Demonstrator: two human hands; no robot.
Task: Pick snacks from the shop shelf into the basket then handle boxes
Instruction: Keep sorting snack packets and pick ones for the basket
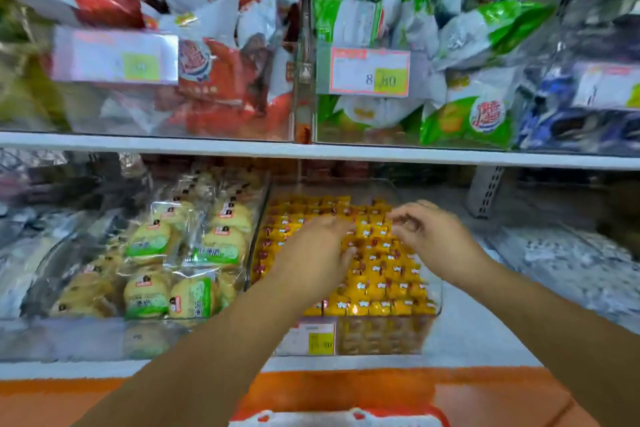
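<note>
- Reaching into a clear bin (437, 291), left hand (313, 255) lies flat, fingers spread on yellow snack packets (377, 284).
- Right hand (427, 236) hovers just beside, fingers curled; grasp unclear.

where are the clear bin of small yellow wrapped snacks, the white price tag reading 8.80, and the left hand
clear bin of small yellow wrapped snacks (437, 302): head view, right front corner wall
white price tag reading 8.80 (370, 71): head view, tag's centre
left hand (317, 255): head view, back of hand
</note>
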